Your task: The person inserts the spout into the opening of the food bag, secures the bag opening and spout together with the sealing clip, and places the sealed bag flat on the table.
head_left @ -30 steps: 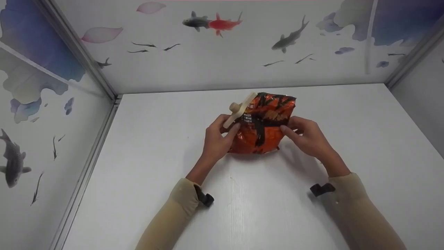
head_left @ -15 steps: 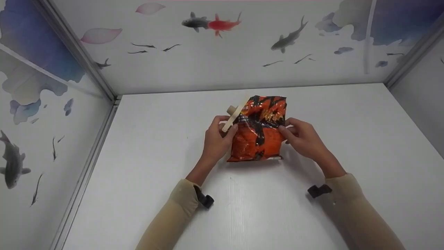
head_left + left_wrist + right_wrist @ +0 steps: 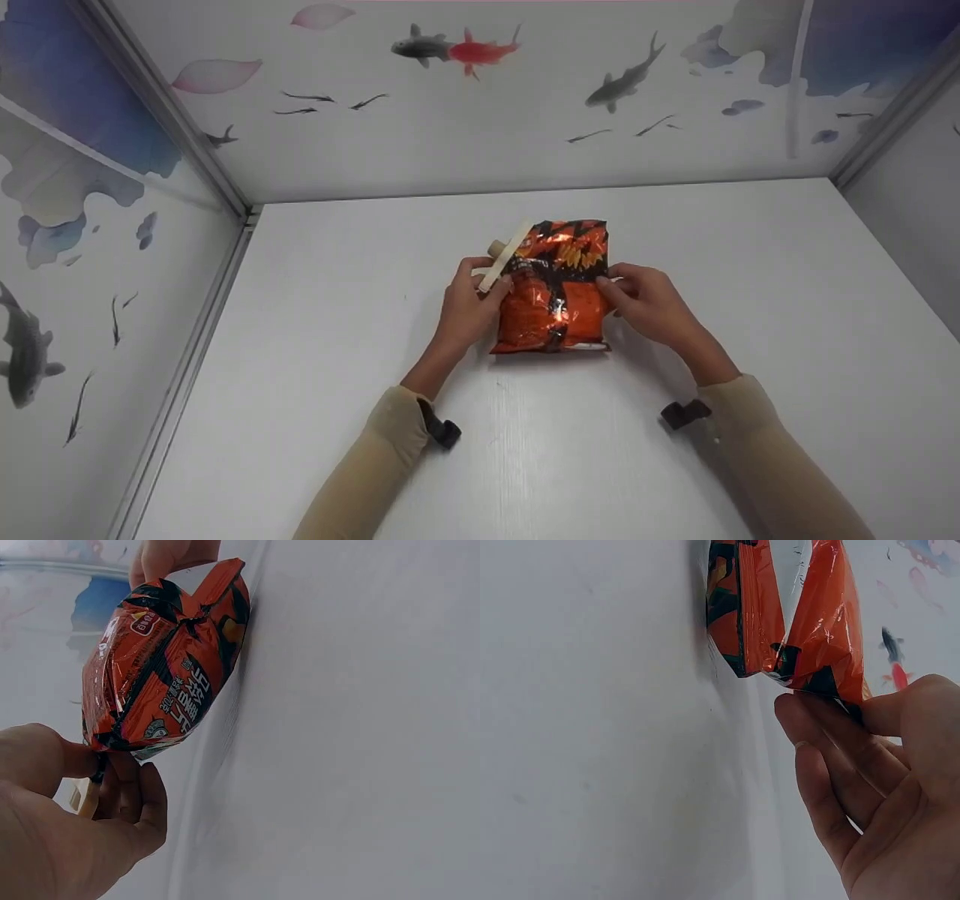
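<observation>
A shiny orange and black bag of potato chips is held up off the white tabletop, its front toward the head camera. Along its upper left edge slants a pale beige bar-shaped clip with a round knob. My left hand pinches the bag's left edge between thumb and fingers, right by the lower end of the clip. On the other side, my right hand pinches the right edge. In the left wrist view the back of the bag shows white lettering, and part of the clip peeks out behind the fingers.
A white table lies under both forearms. Behind it stands a wall panel printed with fish, and a similar panel rises at the left. Black wrist straps sit at the sleeve cuffs.
The bag has tilted so its front faces up more squarely, its top edge coming lower and nearer. The right hand has shifted slightly left; both hands keep hold of the bag.
</observation>
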